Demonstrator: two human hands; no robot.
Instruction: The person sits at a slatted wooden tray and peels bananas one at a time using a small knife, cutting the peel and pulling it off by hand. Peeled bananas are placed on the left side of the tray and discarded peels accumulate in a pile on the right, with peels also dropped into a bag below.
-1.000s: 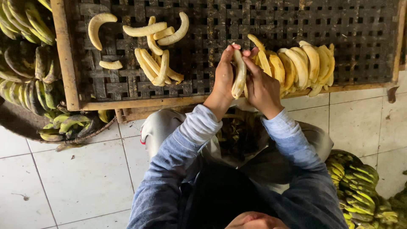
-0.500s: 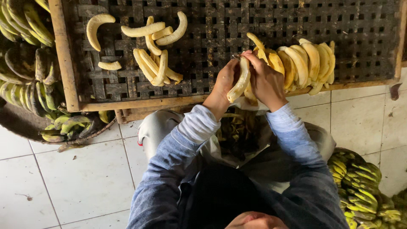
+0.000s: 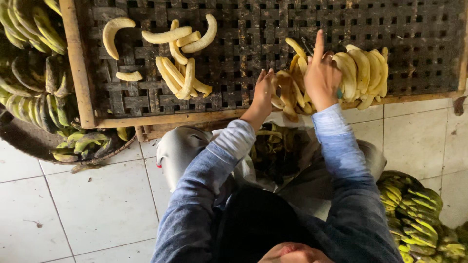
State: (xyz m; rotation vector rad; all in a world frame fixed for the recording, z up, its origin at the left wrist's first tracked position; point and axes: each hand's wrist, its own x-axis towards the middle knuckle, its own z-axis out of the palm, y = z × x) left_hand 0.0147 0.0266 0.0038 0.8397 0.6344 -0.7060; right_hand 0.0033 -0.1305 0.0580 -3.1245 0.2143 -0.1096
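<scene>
Reaching over the dark woven lattice tray [image 3: 243, 73], the person's left hand [image 3: 263, 92] lies flat with its fingers loosely spread, palm down beside a row of pale peeled bananas [image 3: 287, 90], touching their near ends but closed round nothing. The right hand [image 3: 321, 78] rests on the same row, forefinger pointing straight up the tray, the other fingers curled; whether they pinch a banana underneath cannot be told. The row lies at the tray's near edge, just inside the wooden frame [image 3: 170, 119], leaning against a second pile of peeled yellow bananas [image 3: 363, 73] on the right. A loose scatter of peeled bananas [image 3: 178, 58] lies well apart to the left. Green unpeeled bananas [image 3: 29, 87] fill a basket at far left, and more green ones [image 3: 414, 214] sit by the right knee. The risk looks plain: soft fruit stacked on edge so near the frame could slide or roll off onto the white floor tiles [image 3: 87, 204] if a hand nudges it, and pressing down could bruise or snap one.
</scene>
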